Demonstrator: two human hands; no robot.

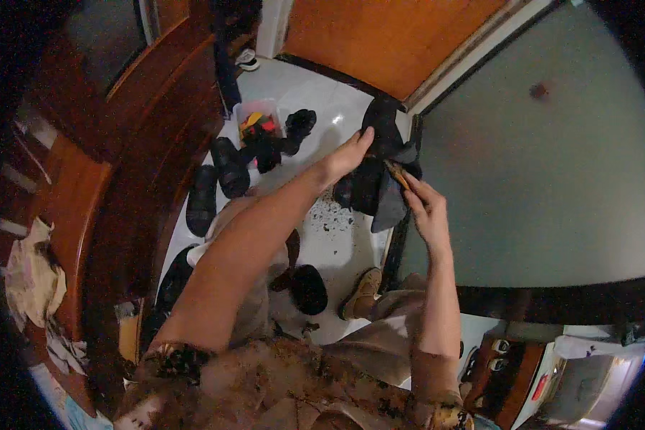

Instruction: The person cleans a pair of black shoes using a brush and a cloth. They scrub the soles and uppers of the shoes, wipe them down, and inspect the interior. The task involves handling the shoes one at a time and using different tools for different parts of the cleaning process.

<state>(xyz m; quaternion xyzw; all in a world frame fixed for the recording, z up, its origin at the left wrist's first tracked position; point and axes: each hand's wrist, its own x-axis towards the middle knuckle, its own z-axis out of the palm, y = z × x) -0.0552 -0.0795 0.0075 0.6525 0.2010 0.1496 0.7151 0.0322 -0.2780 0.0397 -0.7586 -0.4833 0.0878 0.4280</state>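
Observation:
My left hand (350,153) grips a dark item (382,126), which looks like a black boot; its exact form is hard to make out. Grey flaps (391,207) hang from its lower right side. In my right hand (429,207) is a small tool with a yellowish-brown handle (398,175), pinched between thumb and fingers. The tool's far end meets the dark item, and whether it is a brush or a blade cannot be seen. Dark crumbs (330,216) lie scattered on the white floor (349,252) below.
Black shoes (230,167) and a clear plastic box (259,115) of colourful things stand at left, beside dark wooden furniture (134,177). An orange-brown door (365,43) is ahead, with a grey panel (527,161) at right. Behind at right is a shoe rack (508,376).

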